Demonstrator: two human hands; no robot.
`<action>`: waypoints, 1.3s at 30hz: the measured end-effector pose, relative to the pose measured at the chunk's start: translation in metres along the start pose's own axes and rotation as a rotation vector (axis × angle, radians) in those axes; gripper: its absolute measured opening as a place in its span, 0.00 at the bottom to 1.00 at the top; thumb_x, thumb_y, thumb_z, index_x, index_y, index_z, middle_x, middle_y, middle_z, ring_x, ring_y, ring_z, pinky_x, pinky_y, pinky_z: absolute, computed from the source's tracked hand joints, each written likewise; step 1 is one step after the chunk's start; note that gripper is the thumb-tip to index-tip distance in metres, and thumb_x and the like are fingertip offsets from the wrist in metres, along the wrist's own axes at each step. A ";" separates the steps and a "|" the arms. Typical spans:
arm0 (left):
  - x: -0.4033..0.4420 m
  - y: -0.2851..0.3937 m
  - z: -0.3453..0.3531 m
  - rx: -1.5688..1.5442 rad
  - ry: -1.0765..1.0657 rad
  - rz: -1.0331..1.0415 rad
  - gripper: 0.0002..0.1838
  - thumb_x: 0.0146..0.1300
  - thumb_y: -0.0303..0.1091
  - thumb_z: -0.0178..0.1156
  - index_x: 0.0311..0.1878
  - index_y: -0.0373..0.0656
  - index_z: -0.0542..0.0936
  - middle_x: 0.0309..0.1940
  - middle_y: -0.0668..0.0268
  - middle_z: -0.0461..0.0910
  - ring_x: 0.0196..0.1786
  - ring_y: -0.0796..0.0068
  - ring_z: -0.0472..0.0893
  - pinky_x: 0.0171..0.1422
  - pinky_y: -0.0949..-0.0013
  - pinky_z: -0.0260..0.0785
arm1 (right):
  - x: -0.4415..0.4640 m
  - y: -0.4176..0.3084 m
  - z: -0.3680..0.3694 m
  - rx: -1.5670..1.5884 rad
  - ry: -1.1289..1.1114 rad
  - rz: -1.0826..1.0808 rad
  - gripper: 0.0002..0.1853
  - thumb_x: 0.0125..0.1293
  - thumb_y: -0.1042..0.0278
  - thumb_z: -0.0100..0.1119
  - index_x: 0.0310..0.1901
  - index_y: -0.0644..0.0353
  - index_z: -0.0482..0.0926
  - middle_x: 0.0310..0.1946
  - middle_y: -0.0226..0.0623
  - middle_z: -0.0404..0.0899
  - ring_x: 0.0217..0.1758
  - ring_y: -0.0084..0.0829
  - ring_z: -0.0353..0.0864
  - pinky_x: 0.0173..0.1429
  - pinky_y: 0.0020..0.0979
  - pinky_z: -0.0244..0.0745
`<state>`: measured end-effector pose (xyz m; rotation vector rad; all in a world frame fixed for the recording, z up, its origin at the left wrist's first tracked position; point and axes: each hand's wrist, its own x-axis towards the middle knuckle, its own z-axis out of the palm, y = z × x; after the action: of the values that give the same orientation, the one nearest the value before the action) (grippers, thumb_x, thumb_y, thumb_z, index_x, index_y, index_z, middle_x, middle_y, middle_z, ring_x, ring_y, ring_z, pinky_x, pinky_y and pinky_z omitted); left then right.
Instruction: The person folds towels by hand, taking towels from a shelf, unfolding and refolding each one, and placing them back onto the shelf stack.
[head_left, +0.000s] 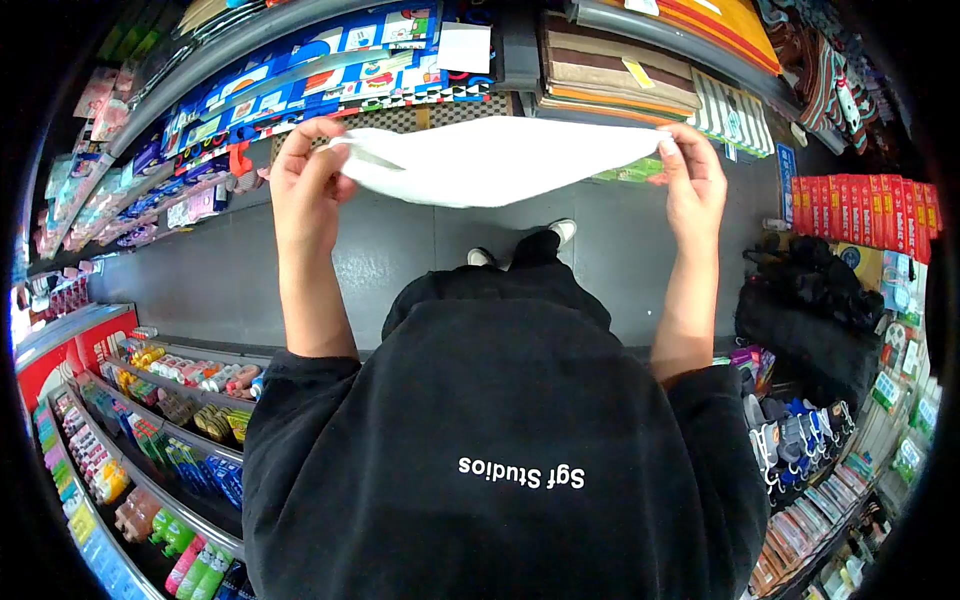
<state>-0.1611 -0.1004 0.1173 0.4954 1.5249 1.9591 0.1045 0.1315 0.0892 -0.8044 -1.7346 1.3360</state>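
Note:
A white cloth (490,165) is stretched out in the air between my two hands, in front of the shelves. My left hand (312,180) pinches its left end, with a fold showing close to the fingers. At the far right end, my right hand (692,178) holds a corner between thumb and fingers. The cloth sags a little in the middle, above the grey floor.
Shelves of folded mats (620,75) and patterned packs (300,80) stand ahead. Red boxes (860,212) and hanging socks (800,440) are at the right. Bottles (170,530) fill shelves at the lower left. The grey floor (230,270) runs between.

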 end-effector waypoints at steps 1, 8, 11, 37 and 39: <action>0.002 -0.001 0.003 0.203 0.092 0.044 0.08 0.53 0.22 0.54 0.38 0.39 0.74 0.19 0.72 0.73 0.19 0.87 0.68 0.22 0.83 0.56 | 0.002 0.000 0.001 -0.105 -0.030 0.005 0.08 0.62 0.73 0.55 0.41 0.65 0.75 0.36 0.29 0.76 0.40 0.18 0.71 0.48 0.21 0.66; 0.010 -0.014 -0.026 0.832 0.215 0.152 0.10 0.47 0.24 0.55 0.36 0.38 0.77 0.14 0.75 0.71 0.19 0.90 0.66 0.25 0.83 0.56 | 0.007 0.006 -0.004 -0.088 0.057 0.015 0.08 0.63 0.71 0.54 0.41 0.65 0.74 0.35 0.29 0.76 0.40 0.18 0.71 0.46 0.20 0.66; 0.011 -0.017 -0.027 0.812 0.215 0.139 0.09 0.48 0.23 0.54 0.35 0.38 0.78 0.15 0.75 0.71 0.19 0.89 0.67 0.25 0.83 0.56 | 0.007 0.009 -0.003 -0.024 0.060 0.004 0.09 0.63 0.70 0.53 0.43 0.64 0.73 0.35 0.30 0.76 0.40 0.19 0.72 0.47 0.20 0.66; 0.004 -0.070 0.046 0.245 -0.164 -0.133 0.05 0.58 0.30 0.56 0.35 0.40 0.75 0.18 0.71 0.74 0.21 0.85 0.71 0.24 0.81 0.62 | -0.034 -0.025 0.071 -0.223 -0.421 -0.008 0.12 0.54 0.67 0.62 0.37 0.65 0.79 0.30 0.43 0.80 0.33 0.31 0.81 0.39 0.27 0.73; 0.015 -0.109 0.009 0.323 -0.185 -0.186 0.06 0.57 0.31 0.57 0.34 0.40 0.76 0.19 0.71 0.74 0.21 0.85 0.72 0.24 0.80 0.63 | -0.035 -0.034 0.064 -0.226 -0.426 -0.035 0.12 0.54 0.69 0.62 0.38 0.66 0.79 0.30 0.41 0.80 0.33 0.26 0.80 0.38 0.27 0.73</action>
<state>-0.1416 -0.0662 0.0143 0.6260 1.7076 1.4906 0.0653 0.0630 0.1064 -0.6354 -2.2535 1.3747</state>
